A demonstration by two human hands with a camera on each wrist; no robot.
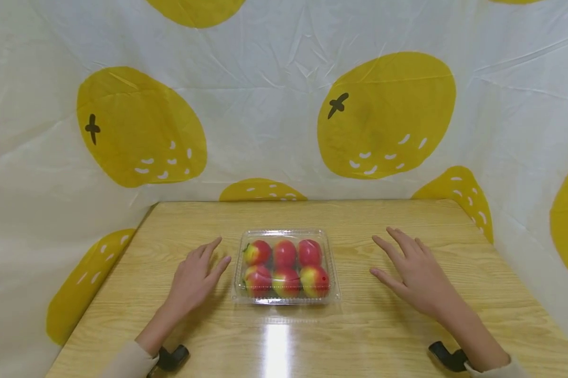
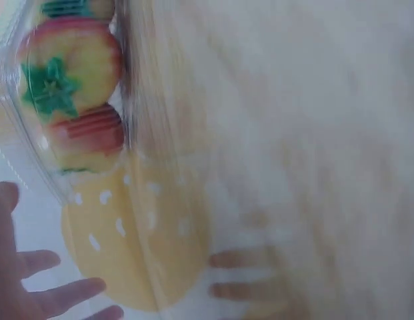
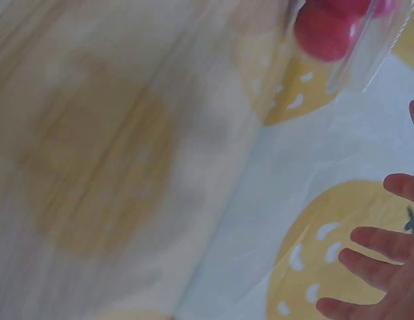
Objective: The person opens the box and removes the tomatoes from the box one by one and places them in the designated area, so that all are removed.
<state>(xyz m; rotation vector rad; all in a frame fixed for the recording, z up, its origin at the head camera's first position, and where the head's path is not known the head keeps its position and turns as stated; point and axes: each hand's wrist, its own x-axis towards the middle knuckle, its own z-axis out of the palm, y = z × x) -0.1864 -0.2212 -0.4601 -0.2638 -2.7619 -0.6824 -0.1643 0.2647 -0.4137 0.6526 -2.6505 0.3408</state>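
Observation:
A clear plastic clamshell box (image 1: 333,262) with its lid down sits mid-table, holding several red and yellow fruits (image 1: 285,254). Green star-shaped leaves show on one fruit (image 2: 70,67) in the left wrist view. Just left of the box is my left hand (image 1: 191,278), its fingers spread loosely and nothing in them. Farther off on the right, my right hand (image 1: 413,273) has its fingers extended and apart, also holding nothing. Part of the box with red fruit (image 3: 325,30) appears at the top of the right wrist view.
The wooden table (image 1: 359,325) ends at a white cloth (image 1: 265,131) printed with big yellow fruits, which hangs behind it and along both sides. Black curved pieces (image 1: 172,358) show by both wrists. Light glares off the tabletop in front of the box.

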